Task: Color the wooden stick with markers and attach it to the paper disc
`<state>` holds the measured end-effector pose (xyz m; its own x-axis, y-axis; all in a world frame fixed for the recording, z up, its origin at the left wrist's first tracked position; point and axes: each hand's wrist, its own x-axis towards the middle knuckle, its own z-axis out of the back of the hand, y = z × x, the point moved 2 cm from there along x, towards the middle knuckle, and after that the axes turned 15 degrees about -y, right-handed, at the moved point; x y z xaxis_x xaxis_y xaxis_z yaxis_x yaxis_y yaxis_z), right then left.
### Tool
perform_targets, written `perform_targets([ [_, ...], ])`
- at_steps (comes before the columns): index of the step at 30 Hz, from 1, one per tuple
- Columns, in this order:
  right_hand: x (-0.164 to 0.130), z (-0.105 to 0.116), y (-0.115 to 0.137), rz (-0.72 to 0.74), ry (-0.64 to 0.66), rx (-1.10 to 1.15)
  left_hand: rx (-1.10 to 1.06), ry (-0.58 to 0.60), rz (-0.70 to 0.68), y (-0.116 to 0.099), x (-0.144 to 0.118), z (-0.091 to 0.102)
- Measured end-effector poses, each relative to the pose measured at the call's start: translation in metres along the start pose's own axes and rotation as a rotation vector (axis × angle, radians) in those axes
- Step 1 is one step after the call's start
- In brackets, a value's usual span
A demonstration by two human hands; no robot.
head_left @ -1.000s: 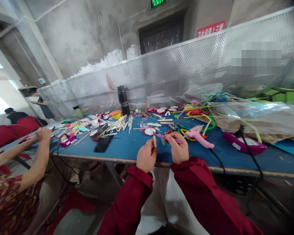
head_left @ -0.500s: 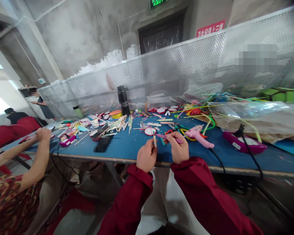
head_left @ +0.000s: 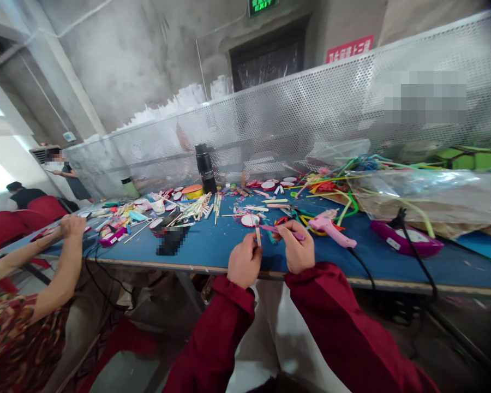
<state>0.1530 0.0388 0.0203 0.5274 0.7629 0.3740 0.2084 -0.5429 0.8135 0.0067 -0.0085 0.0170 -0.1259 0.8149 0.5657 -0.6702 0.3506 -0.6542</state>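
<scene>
My left hand is closed on a thin pale wooden stick, which points up from between thumb and fingers. My right hand pinches a slim purple tool whose exact kind I cannot make out. The tip of that tool reaches left toward the top of the stick; whether they touch is unclear. Just beyond my hands, a white round piece with a red rim lies on the blue table. A pink hot glue gun rests to the right of my right hand.
A purple box with a black cable stands at the right. Clear plastic wrapping lies behind it. Farther back are a black bottle and bundled sticks. At left, another person's forearms rest by the table edge.
</scene>
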Motion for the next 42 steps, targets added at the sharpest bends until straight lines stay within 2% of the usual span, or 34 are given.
perform_targets([
  [23,0.0001,0.0003,0.0001,-0.003,-0.010,-0.005,-0.016,0.004,-0.001,0.0013,-0.0005,-0.0002],
  [26,0.0005,0.0005,0.0004,0.013,-0.018,-0.005,-0.038,-0.003,0.003,0.0022,-0.0007,-0.0005],
  [31,0.0015,0.0015,0.0001,0.032,-0.142,0.067,-0.078,-0.016,0.017,0.0024,-0.0002,0.0000],
  [34,0.0015,0.0015,-0.0002,0.046,-0.172,0.082,-0.112,-0.030,0.028,0.0032,0.0004,-0.0004],
  [38,0.0022,0.0033,-0.0008,0.086,-0.173,0.036,-0.184,-0.043,0.057,0.0053,-0.0002,-0.0022],
  [42,0.0030,0.0091,-0.0019,0.062,-0.135,-0.046,-0.250,-0.025,0.097,0.0052,-0.0022,-0.0028],
])
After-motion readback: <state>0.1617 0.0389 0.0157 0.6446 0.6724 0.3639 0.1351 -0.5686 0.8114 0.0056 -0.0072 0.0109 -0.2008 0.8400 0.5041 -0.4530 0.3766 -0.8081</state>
